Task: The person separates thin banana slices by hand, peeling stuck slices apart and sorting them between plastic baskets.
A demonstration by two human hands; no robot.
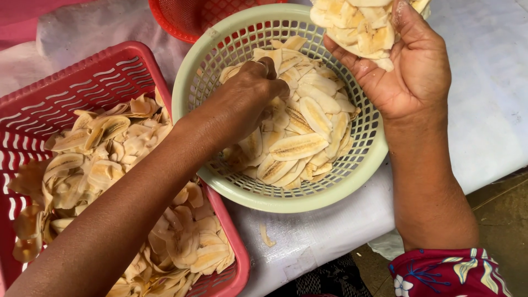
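Two hands at work: left hand point(250, 91) pinches banana slices point(300, 132) inside the green basket point(363, 165), frame centre. Right hand point(410, 66), upper right, cups a stack of slices point(360, 25). Red basket point(82, 71) at left already heaped; green one still half full.

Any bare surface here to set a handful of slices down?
Free: white cloth right of the green basket, and a strip below it with one stray slice. Crowded: green basket, left hand inside; red tray heaped; right hand full.
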